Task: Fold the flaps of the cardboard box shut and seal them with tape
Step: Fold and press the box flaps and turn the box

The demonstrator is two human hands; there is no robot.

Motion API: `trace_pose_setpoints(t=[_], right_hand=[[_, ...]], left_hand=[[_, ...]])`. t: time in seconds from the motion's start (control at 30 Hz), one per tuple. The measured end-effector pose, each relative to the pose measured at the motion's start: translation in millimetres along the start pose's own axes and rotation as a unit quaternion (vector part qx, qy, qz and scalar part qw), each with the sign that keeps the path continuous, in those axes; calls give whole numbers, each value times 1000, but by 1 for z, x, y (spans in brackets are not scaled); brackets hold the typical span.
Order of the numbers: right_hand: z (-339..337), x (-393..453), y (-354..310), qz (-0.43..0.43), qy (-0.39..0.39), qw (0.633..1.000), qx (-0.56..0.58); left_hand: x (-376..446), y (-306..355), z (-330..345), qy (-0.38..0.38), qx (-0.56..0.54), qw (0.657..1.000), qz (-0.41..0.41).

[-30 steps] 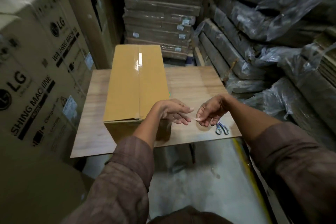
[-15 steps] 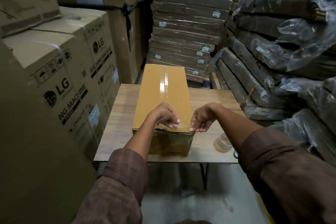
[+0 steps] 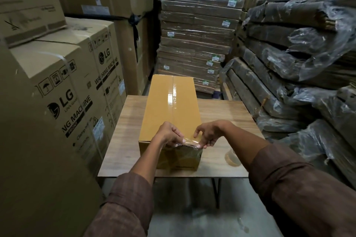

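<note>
A long brown cardboard box (image 3: 169,109) lies lengthwise on a wooden table (image 3: 127,132), its top flaps folded shut under a shiny tape strip along the centre seam. A short piece of clear tape (image 3: 189,143) stretches across the box's near top edge. My left hand (image 3: 170,134) pinches its left end and my right hand (image 3: 208,134) pinches its right end at the box's near right corner. A roll of clear tape (image 3: 232,157) sits on the table to the right, partly behind my right forearm.
Tall stacked appliance cartons (image 3: 63,82) stand close along the table's left side. Flat cardboard bundles (image 3: 196,40) are piled behind it, and plastic-wrapped bundles (image 3: 300,67) crowd the right. Bare concrete floor (image 3: 192,217) lies below the table's front edge.
Both hands carried the tape piece from the right of the box onto its near top edge. The view tilted up; the scissors seen earlier on the table are out of sight.
</note>
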State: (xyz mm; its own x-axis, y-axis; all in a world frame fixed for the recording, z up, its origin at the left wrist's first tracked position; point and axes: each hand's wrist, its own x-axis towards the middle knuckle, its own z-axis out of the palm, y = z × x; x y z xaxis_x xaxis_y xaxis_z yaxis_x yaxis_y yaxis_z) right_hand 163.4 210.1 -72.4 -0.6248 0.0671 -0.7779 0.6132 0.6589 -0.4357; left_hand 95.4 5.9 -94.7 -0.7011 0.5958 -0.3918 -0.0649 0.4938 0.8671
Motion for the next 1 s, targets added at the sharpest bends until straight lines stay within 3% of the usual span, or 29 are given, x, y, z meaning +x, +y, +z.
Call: trace_pose_setpoints(t=[0.3, 0.67, 1.0], right_hand=[[12, 3, 10, 2, 58, 997, -50], [10, 11, 22, -26, 54, 997, -51], [5, 20, 21, -17, 58, 992, -115]], left_hand=[[-2, -5, 13, 77, 66, 995, 16], [-7, -8, 8, -15, 35, 999, 6], [-2, -10, 21, 71, 80, 993, -40]])
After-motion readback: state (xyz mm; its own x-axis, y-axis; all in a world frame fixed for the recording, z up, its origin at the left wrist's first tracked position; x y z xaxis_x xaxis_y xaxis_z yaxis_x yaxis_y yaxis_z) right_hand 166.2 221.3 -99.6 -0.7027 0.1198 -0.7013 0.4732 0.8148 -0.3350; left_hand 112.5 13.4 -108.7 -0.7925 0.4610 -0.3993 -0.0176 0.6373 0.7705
